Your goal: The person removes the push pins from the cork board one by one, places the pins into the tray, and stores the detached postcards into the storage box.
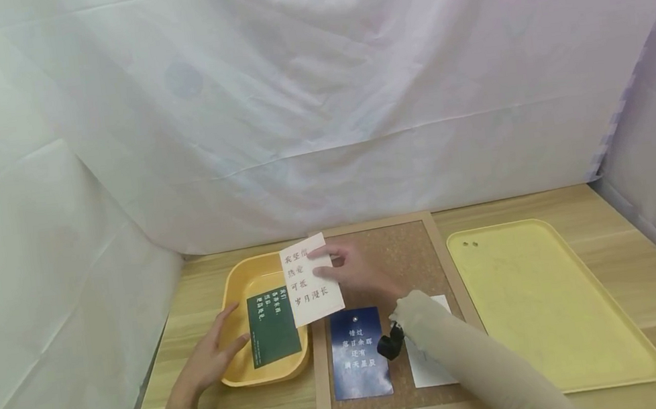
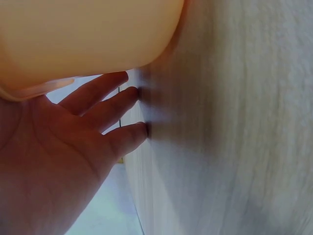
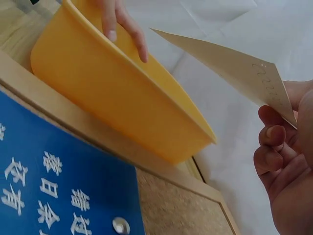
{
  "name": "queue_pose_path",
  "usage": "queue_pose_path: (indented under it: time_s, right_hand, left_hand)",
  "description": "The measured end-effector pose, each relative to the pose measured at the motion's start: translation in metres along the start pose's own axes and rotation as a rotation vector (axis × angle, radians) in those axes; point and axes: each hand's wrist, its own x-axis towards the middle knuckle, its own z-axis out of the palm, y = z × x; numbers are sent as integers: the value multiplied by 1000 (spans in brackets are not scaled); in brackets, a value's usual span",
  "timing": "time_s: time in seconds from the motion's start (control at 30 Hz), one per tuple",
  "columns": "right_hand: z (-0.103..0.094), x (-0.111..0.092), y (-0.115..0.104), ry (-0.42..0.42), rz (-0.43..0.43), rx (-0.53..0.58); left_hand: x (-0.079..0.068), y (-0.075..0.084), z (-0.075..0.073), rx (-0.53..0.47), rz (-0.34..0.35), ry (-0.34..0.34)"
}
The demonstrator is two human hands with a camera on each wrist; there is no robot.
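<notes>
One blue paper card (image 1: 360, 356) and one white card (image 1: 426, 372) lie at six o'clock on one wood-framed corkboard (image 1: 409, 256). At nine, the left hand (image 1: 208, 358) spreads wide at one yellow plastic basin (image 1: 268, 376) containing one green card (image 1: 273, 335). At ten, the right hand (image 1: 352, 270) pinches one cream card (image 1: 308, 294).

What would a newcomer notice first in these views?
Probably the lettered white card, raised in the right grip and, in the head view, overlapping the orange tub and the corkboard. Next, the blue card at the corkboard's near left, and the dark green card in the tub.
</notes>
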Motion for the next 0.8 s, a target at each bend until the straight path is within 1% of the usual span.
queue_pose_path:
  time_s: [0.2,0.37,0.43,0.57,0.7,0.8]
  right_hand:
    - [16,3,-4,-13,8,-6]
    - [30,6,-7,-40,17,-16]
    - [34,7,-8,-37,15,-79]
    - [42,10,-9,-26,17,-148]
    - [49,12,-8,-33,21,-154]
    - [54,13,-6,-48,4,-150]
  left_hand:
    - [1,2,1,3,-24,-3]
    - [0,3,1,8,-21,1]
    - [1,3,1,9,-18,3]
    - [1,2,2,14,-9,10]
    - [1,2,2,12,3,14]
    - [1,2,3,7,13,16]
